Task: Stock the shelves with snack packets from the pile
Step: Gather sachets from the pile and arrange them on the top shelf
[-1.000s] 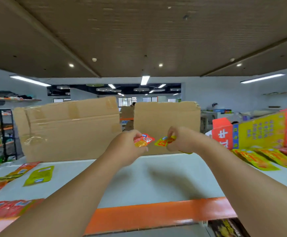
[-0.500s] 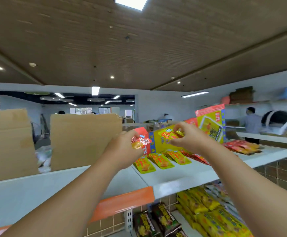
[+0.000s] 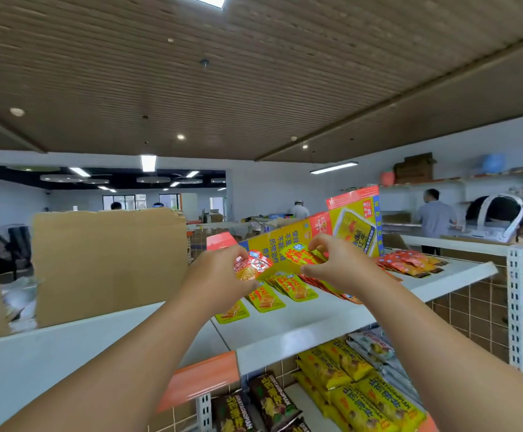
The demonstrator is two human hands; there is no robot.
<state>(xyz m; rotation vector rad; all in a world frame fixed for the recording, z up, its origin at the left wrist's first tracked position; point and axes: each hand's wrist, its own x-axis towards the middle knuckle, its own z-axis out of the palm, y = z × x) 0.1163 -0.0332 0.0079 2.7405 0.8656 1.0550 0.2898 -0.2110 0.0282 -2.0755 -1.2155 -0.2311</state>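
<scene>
**Desk:** What are the two hands doing in front of the yellow display box (image 3: 280, 241)?

**Photographer:** The left hand (image 3: 219, 275) pinches a small red snack packet (image 3: 252, 266) between thumb and curled fingers, just before the box's left end. The right hand (image 3: 341, 263) pinches a yellow snack packet (image 3: 299, 255) between thumb and forefinger, its other fingers curled, close against the box's face. The two packets sit side by side. I cannot tell whether they touch.

**Desk:** And the stock around that box?

**Photographer:** Just in front of the box, under both hands, a row of yellow packets (image 3: 285, 291) lies flat on the white top shelf (image 3: 316, 319). To the box's right, red packets (image 3: 410, 263) lie in a loose heap on the same shelf. A second yellow carton (image 3: 355, 219) stands upright at the box's right end. Left of the box, a cardboard sheet (image 3: 107, 260) stands on edge. Below the box, a lower tier carries yellow bags (image 3: 357, 385) and dark bags (image 3: 266, 400). Far behind the box, people stand at counters.
</scene>
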